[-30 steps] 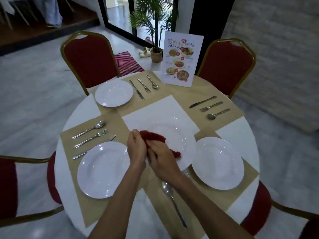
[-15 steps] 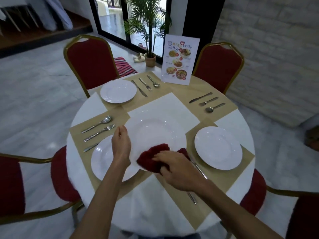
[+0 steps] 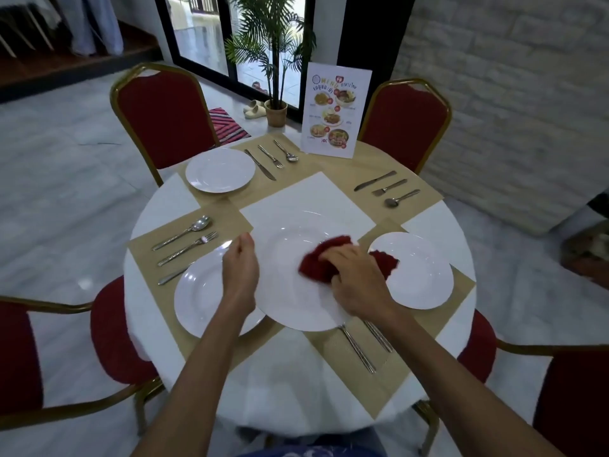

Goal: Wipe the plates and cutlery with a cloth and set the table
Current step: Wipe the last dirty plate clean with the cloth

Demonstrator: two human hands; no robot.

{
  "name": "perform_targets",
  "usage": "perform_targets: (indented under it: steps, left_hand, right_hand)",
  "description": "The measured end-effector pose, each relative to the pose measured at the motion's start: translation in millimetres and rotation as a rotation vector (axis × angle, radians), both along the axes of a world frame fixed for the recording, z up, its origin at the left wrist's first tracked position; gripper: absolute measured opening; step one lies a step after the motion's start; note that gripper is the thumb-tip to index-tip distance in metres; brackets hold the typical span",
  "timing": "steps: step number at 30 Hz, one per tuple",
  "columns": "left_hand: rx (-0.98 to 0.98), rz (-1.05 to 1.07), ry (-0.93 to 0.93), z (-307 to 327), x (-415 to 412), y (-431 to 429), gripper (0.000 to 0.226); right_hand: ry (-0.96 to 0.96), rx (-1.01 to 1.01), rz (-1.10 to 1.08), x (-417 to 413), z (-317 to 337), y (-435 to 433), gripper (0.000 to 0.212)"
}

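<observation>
Head view: above the middle of the round bench (image 3: 158, 206), draped in white with tan woven mats (image 3: 346, 384), I hold a wide, glossy white round plate (image 3: 290, 298). My left grip (image 3: 240, 275) is curled on its left rim; my right grip (image 3: 357, 285) is bunched round a fuzzy dark-red cloth (image 3: 314, 267), pressing it against the plate's smooth face.
</observation>
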State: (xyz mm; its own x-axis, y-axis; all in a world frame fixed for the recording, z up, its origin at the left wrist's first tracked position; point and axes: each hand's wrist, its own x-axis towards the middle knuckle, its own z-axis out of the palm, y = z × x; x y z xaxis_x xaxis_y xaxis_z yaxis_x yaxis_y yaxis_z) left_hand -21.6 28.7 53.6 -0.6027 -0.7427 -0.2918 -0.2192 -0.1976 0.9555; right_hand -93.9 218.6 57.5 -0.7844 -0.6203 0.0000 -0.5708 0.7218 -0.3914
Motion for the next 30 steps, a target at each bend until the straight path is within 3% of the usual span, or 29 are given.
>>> perform_targets:
  steps: [4, 6, 8, 10, 12, 14, 16, 20, 24, 28, 30]
  left_hand:
    - [-0.107, -0.123, -0.025, -3, -8, 29, 0.038]
    - [-0.13, -0.1, -0.035, -2, -8, 17, 0.041]
    - [-0.094, -0.049, -0.04, -3, -4, -3, 0.048]
    - [-0.059, -0.053, -0.056, -5, 0, -9, 0.044]
    - [-0.072, -0.142, -0.075, -3, -1, 7, 0.041]
    - [-0.139, -0.244, -0.085, 0, -5, 30, 0.044]
    - [-0.201, -0.271, -0.061, 4, -11, 38, 0.049]
    - [-0.128, -0.17, -0.031, 2, -15, 7, 0.045]
    - [-0.043, -0.2, -0.045, 0, -7, 11, 0.04]
    - [-0.174, -0.286, -0.057, -2, -7, 44, 0.046]
    - [-0.201, -0.287, -0.055, 1, -12, 42, 0.047]
  right_hand:
    - [-0.124, -0.173, 0.086, 30, 3, -50, 0.058]
    - [-0.248, -0.237, 0.191, 63, 4, -39, 0.052]
    - [-0.251, -0.213, 0.251, 73, 1, -8, 0.049]
    - [-0.171, -0.1, 0.193, 47, -8, 13, 0.054]
    - [-0.163, -0.091, -0.001, 9, -5, 8, 0.06]
    - [-0.179, -0.244, -0.181, -4, 8, -16, 0.049]
    - [-0.209, -0.356, -0.118, 15, 16, -31, 0.037]
    - [-0.192, -0.267, 0.204, 62, 1, 3, 0.047]
    - [0.069, -0.099, 0.03, 12, -18, 21, 0.05]
    - [-0.158, -0.117, 0.104, 12, -8, -7, 0.051]
    - [-0.148, -0.034, 0.092, 20, -16, -4, 0.06]
